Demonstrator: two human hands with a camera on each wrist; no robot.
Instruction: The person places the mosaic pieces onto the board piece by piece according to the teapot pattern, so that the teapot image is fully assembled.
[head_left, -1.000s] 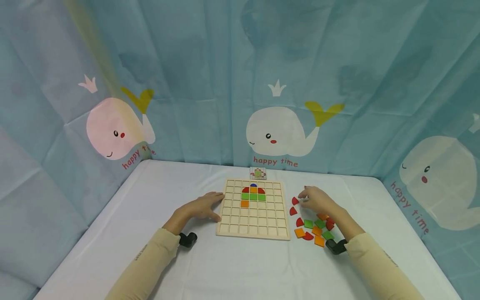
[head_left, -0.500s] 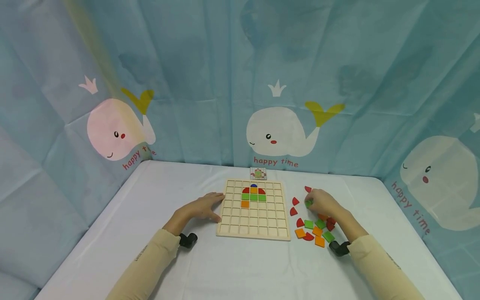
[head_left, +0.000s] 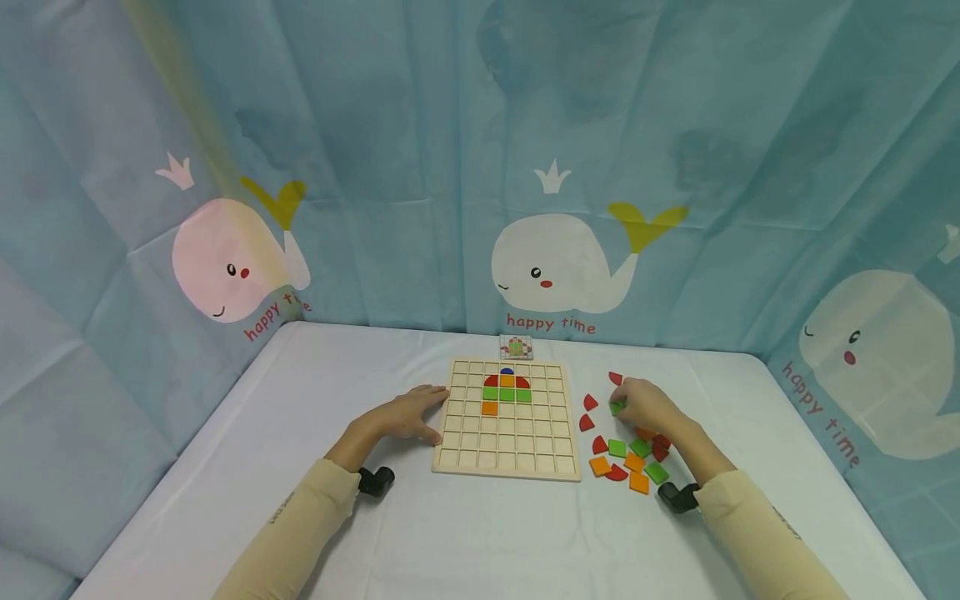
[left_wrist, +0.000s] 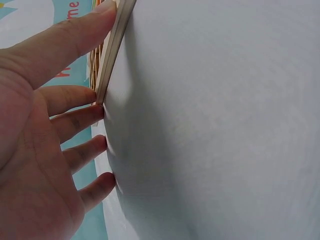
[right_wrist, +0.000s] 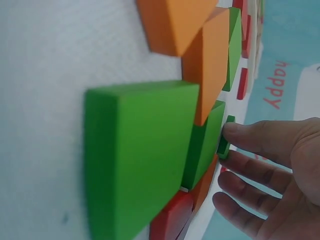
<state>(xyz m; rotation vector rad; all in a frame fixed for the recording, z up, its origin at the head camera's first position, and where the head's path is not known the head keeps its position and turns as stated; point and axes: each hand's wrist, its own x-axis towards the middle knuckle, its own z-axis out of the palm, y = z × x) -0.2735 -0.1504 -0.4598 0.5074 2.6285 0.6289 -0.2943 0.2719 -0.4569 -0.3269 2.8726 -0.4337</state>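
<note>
A pale wooden grid board (head_left: 525, 457) lies on the table; set in it are a blue half-round, orange and green squares and red quarter-rounds. My left hand (head_left: 407, 412) rests at the board's left edge, fingers extended; in the left wrist view, the thumb (left_wrist: 75, 42) touches the board's side (left_wrist: 114, 47). Right of the board, my right hand (head_left: 647, 406) pinches a green square tile (head_left: 617, 408) low over the cloth. The right wrist view has that green tile (right_wrist: 227, 137) between thumb and index finger, the other fingers loosely bent.
Loose tiles lie around my right hand: red quarter-rounds (head_left: 587, 423), orange squares (head_left: 639, 482) and green squares (head_left: 657, 472). A small pattern card (head_left: 517, 347) lies behind the board. A blue whale-print curtain (head_left: 420, 250) rises behind the white table (head_left: 465, 533).
My right hand has shifted slightly right from beside the upper red quarter-rounds and now has a green tile at its fingertips. The left hand has stayed at the board.
</note>
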